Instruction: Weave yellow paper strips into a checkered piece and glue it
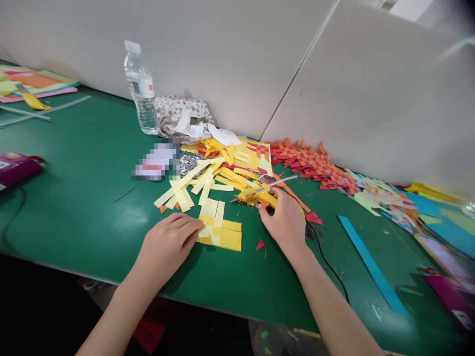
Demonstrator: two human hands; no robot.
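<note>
My left hand (168, 241) is closed, with its fingertips at the left edge of a small woven piece of yellow paper strips (228, 238). The piece lies flat on the green table, pale strips crossing deeper yellow ones. In my right hand (285, 221) is the handle of a yellow hot glue gun (255, 194), its nozzle pointing left and a clear glue stick (284, 181) sticking out of its back. Beyond both hands spreads a loose pile of pale yellow paper strips (183, 185). My palms and some fingertips are hidden.
A water bottle (141, 94) stands by a patterned cloth bag (185, 111) near the wall. Red-orange woven paper fish (306, 163) are heaped at the back right. A blue strip (371, 264) lies to the right. The gun's black cord (326, 259) runs toward the front edge.
</note>
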